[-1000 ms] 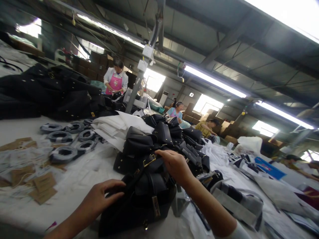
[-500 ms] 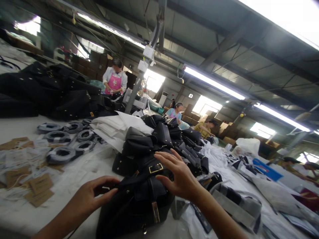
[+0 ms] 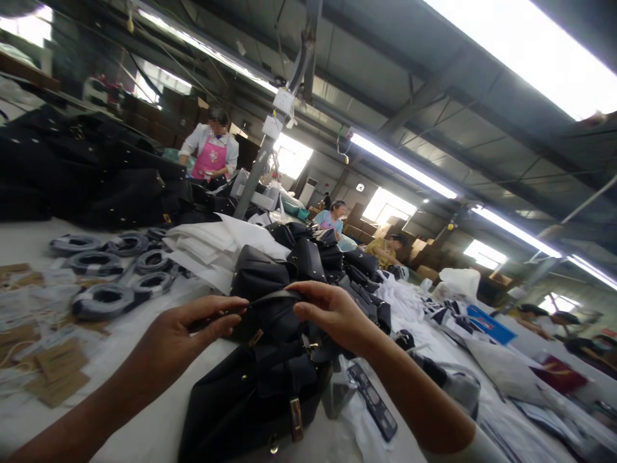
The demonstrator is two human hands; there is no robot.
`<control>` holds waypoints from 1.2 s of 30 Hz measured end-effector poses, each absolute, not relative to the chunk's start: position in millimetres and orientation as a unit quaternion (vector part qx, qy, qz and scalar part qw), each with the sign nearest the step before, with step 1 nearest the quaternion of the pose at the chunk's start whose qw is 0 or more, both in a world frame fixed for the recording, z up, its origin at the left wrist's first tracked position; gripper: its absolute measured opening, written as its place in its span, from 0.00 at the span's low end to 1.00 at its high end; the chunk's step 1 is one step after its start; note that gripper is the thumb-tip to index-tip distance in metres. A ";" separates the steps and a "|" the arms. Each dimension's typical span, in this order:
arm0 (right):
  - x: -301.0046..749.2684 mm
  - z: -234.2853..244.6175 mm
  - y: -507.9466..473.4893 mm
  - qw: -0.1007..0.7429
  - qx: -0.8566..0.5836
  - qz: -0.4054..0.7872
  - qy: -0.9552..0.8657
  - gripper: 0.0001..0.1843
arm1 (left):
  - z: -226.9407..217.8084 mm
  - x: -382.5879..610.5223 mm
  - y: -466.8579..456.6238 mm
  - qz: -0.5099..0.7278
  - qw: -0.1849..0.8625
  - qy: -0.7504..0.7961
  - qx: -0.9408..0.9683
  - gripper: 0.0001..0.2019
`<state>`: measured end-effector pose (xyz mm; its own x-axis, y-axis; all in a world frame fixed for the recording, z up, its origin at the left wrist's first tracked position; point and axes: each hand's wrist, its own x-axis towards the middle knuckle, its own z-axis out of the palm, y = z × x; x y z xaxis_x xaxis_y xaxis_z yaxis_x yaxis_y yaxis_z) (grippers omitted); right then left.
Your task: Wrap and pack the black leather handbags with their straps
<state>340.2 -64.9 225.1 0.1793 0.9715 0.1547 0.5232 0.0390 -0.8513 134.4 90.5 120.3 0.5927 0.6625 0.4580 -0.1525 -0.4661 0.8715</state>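
A black handbag [image 3: 231, 399] with gold-coloured fittings lies on the table in front of me. Above it, a dark strap [image 3: 272, 296] stretches between my two hands in a shallow arch. My left hand [image 3: 207, 325] pinches its left end between thumb and fingers. On the other side, my right hand [image 3: 332, 315] is closed around the strap's right part, thumb below and fingers on top. A metal clasp [image 3: 295, 419] hangs on the bag's front, and a buckle [image 3: 311, 347] shows just under my right hand. The bag's upper rear is partly hidden by my hands.
Several coiled straps [image 3: 103, 301] and brown tags [image 3: 60, 370] lie at left. White sheets [image 3: 216, 247] and a heap of black bags [image 3: 308, 260] stand behind. A ruler-like dark strip [image 3: 373, 402] lies at right. Co-workers, one in a pink apron [image 3: 211, 159], are beyond.
Both hands have risen and closed on the strap, lifting it off the bag. My right hand went from spread fingers to a grip. The view has shifted slightly right.
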 end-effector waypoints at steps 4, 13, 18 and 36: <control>350.1 226.0 -74.1 0.470 -0.645 0.269 -0.540 0.27 | 115.7 133.1 89.3 0.414 0.532 0.162 0.721 0.21; 335.6 251.6 -86.8 0.435 -0.630 0.303 -0.568 0.22 | 136.4 159.2 69.2 0.425 0.572 0.090 0.695 0.17; 344.1 250.4 -98.5 0.494 -0.626 0.293 -0.527 0.26 | 100.8 170.0 78.1 0.322 0.573 0.132 0.742 0.22; 348.2 235.5 -125.4 0.600 -0.587 0.208 -0.502 0.17 | 77.2 224.0 28.7 0.252 0.502 0.067 0.824 0.17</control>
